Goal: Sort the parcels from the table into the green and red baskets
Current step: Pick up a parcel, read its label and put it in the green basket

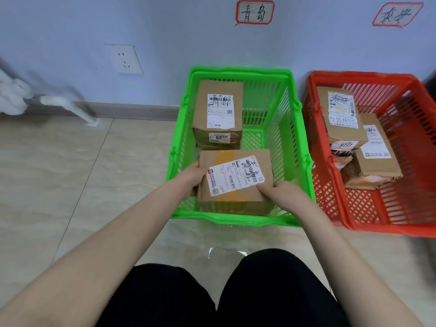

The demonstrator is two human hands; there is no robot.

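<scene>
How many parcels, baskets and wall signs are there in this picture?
Brown cardboard parcels: 4, 2 in the green plastic basket, 2 in the red plastic basket
Plastic baskets: 2
Red-bordered paper wall signs: 2
Total: 8

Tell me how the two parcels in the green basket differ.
The front parcel is held by the left hand and right hand; the back parcel lies untouched. The front parcel has a yellow tape stripe and a skewed label; the back parcel's label sits square, with no yellow tape. Both are brown cardboard with white labels, inside the green basket.
</scene>
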